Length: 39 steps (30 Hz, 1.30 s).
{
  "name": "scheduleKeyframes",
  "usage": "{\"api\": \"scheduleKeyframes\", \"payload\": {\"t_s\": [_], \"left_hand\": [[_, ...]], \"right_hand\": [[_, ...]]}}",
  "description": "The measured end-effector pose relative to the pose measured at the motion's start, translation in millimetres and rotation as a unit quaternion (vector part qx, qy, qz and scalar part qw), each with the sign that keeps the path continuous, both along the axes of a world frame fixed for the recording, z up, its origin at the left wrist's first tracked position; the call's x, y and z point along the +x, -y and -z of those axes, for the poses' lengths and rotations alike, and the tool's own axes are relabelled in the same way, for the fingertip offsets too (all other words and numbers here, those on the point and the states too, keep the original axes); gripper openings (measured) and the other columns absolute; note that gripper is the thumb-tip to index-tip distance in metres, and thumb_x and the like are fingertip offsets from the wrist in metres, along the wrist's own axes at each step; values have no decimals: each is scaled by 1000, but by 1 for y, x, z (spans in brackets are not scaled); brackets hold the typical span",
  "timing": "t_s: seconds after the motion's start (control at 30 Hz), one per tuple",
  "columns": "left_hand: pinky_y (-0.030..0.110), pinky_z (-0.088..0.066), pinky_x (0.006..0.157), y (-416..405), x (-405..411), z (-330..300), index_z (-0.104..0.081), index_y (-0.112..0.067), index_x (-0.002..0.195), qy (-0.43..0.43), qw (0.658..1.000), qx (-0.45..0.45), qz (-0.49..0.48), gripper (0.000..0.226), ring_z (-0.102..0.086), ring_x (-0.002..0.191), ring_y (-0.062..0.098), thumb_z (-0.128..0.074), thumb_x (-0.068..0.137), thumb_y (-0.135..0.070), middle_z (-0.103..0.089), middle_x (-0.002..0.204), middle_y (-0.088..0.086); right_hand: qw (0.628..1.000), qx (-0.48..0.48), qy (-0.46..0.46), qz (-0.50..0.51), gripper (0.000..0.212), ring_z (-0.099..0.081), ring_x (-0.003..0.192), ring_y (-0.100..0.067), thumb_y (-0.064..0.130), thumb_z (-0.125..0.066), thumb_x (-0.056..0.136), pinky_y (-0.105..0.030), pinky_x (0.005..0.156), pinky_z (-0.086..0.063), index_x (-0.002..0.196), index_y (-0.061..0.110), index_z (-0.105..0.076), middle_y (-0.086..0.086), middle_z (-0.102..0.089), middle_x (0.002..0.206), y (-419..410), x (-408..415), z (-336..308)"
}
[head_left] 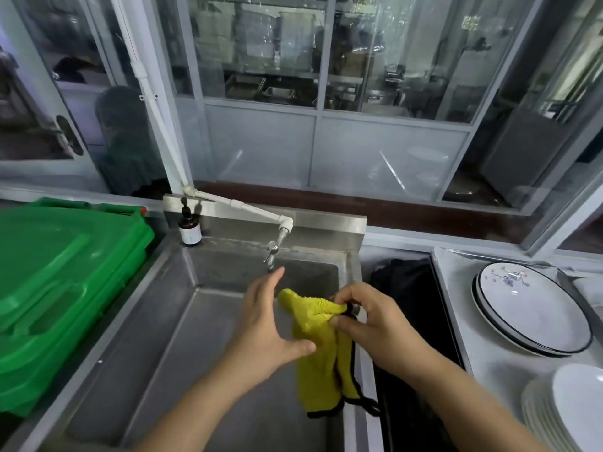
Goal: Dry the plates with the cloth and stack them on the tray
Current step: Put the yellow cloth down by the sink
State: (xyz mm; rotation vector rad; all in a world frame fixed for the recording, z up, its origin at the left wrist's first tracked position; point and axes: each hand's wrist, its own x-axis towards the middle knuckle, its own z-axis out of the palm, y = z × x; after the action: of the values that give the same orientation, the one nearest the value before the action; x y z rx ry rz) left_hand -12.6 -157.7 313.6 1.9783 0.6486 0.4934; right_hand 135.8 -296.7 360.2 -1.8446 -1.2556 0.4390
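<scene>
The right hand (375,324) pinches the top edge of the yellow microfibre cloth with black piping (321,350) between thumb and curled fingers, so the cloth hangs below it over the right part of the stainless steel sink basin (182,337). The left hand (270,327) is spread and slack just beside the cloth on its left, its thumb near or touching the fabric; contact cannot be made out, but it grips nothing. The step in hand looks like readying the cloth, and it would go best if the left hand took the free corner opposite the right hand's pinch and the two drew the cloth out flat, so that a broad dry face meets a plate rather than a bunched wad. The cloth's long axis runs roughly vertical, from the gathered top at the right fingers down to the black-edged hem, which points toward the person. Off to the right of the right hand, well apart from it, lie the white plates with dark rims and a floral print (532,308), and nearer the person a stack of plain white plates (567,409); no tray can be identified with certainty.
</scene>
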Motion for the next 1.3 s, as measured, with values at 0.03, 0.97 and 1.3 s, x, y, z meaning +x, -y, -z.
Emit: {"api": "scheduleKeyframes", "payload": {"t_s": [0.03, 0.97, 1.3], "left_hand": [[6, -25, 97, -7, 0, -4, -25, -52, 135, -11, 994, 108, 21, 100, -20, 128, -12, -85, 54, -44, -17, 137, -31], [34, -48, 59, 3, 15, 55, -58, -29, 80, -100, 949, 232, 188, 19, -59, 74, 19, -64, 63, -21, -59, 78, -10], [27, -32, 97, 119, -38, 171, -56, -23, 129, -242, 825, 216, 463, 41, -44, 122, 19, -56, 88, -19, -54, 129, 2]], "right_hand": [[1000, -9, 2, -16, 22, -55, 78, -3, 16, -71, 81, -16, 66, -45, 85, 33, -57, 18, -57, 84, -3, 1, -5], [989, -74, 84, 101, 24, -61, 73, -16, -6, -80, 62, -27, 65, -49, 79, 8, -72, 3, -65, 77, 60, 4, 82], [952, -234, 179, 83, 39, -65, 72, -25, 1, -85, 42, -35, 55, -47, 71, 24, -75, 9, -68, 77, 185, -80, 192]]}}
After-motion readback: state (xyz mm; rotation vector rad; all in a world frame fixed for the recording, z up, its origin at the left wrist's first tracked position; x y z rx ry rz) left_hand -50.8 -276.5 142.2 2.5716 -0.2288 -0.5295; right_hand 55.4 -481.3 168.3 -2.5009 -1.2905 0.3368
